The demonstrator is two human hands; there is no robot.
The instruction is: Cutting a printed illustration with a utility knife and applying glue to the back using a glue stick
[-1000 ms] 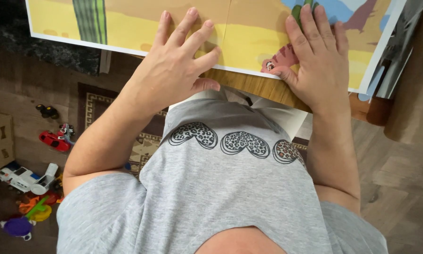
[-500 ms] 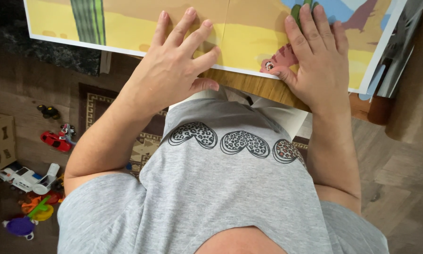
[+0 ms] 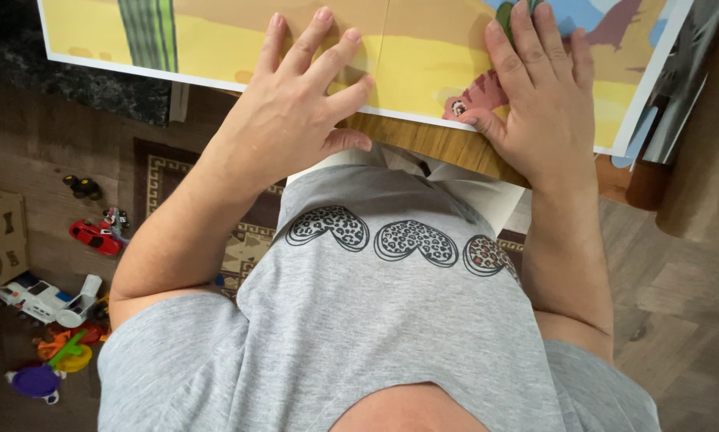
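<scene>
Both hands lie flat, fingers spread, on open picture book point(image 3: 215, 40) w/ yellow pages: left hand point(image 3: 295, 112) near centre fold, right hand point(image 3: 539, 96) on rt page. Book rests on wooden table point(image 3: 423, 140); toys point(image 3: 55, 304) on floor at left.

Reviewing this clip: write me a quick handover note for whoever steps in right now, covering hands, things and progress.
Left hand: flat, fingers spread, on the left page of the open picture book.
Right hand: flat on the right page, thumb beside a red striped creature.
Book lies open on the wooden table, near its edge.
Toys lie on the floor to the left.
Done: book open, pressed flat. No page lifted.
</scene>
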